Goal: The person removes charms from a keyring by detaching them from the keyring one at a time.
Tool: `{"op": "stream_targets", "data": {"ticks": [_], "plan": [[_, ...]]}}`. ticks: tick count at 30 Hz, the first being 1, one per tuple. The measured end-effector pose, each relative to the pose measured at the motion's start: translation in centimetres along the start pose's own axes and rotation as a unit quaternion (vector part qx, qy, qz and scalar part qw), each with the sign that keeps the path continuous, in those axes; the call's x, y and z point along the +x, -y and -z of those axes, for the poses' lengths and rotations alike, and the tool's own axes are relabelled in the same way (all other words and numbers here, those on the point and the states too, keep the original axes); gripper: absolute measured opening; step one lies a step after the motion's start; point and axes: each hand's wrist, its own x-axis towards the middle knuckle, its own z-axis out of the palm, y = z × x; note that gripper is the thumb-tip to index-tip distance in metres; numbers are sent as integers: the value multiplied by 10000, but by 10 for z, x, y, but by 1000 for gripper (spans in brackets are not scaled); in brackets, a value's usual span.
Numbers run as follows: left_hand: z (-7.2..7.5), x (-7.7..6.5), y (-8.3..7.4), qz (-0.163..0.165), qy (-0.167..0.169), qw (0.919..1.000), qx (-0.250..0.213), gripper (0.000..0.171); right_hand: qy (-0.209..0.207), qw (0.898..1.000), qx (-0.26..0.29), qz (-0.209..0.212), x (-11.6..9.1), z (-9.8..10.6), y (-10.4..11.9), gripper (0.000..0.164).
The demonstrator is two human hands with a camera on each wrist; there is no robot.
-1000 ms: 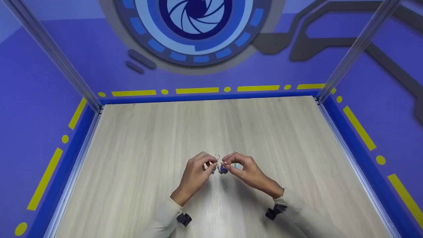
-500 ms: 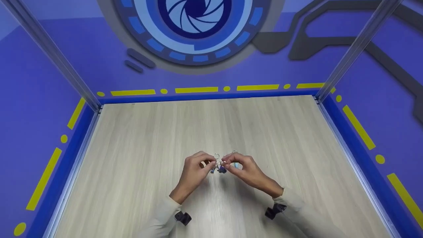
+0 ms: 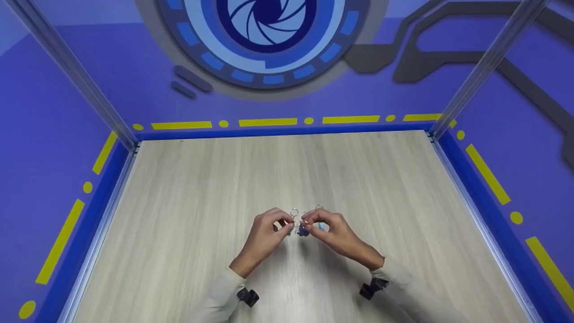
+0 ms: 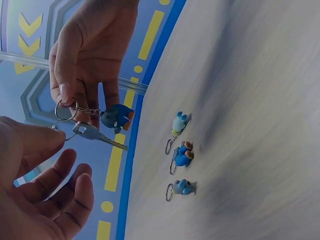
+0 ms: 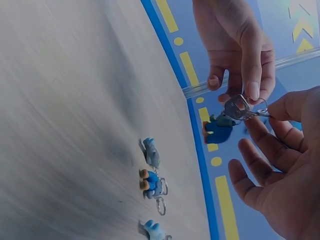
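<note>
In front of me my left hand [image 3: 264, 231] pinches a metal split ring [image 4: 59, 131] between thumb and index finger. A silver key [image 4: 89, 131] hangs at that ring. Close beside it, my right hand [image 3: 338, 231] pinches the ring of a keychain [image 4: 120, 118], a small blue animal figure with orange feet on a short chain. The two rings overlap between the fingertips; whether they are linked I cannot tell. Both hands are above the table, other fingers loosely bent.
On the wooden table [image 3: 202, 188] lie several more figure keychains: a light blue one [image 4: 180, 122], a blue one with orange feet [image 4: 184, 155] and a grey-blue one [image 4: 184, 187]. Purple-blue panels [image 3: 112, 80] wall the table at the back and sides.
Both hands stay almost where they were, fingertips close together. Between them the small metal parts have shifted slightly.
</note>
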Motion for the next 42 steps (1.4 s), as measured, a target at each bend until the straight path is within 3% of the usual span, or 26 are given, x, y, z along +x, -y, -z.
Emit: {"op": "stream_targets", "data": {"ticks": [5,10,27,35,42], "plan": [[-2,1,-4,-333,-25,9989,324,11,79,9999,-131,8,-2,1,-1,9],[-3,2,-6,-458,-64,9982,375,12,86,9999,-129,2,-3,2,-2,9],[-8,1,-10,-372,33,9993,-4,6,-37,10000,-52,-10,-2,2,-2,8],[-4,-2,-9,78,25,9980,-633,11,-196,9997,-138,79,-4,1,0,10],[-6,-5,-4,164,44,9954,-948,11,-328,9990,1,311,-5,1,-1,8]]}}
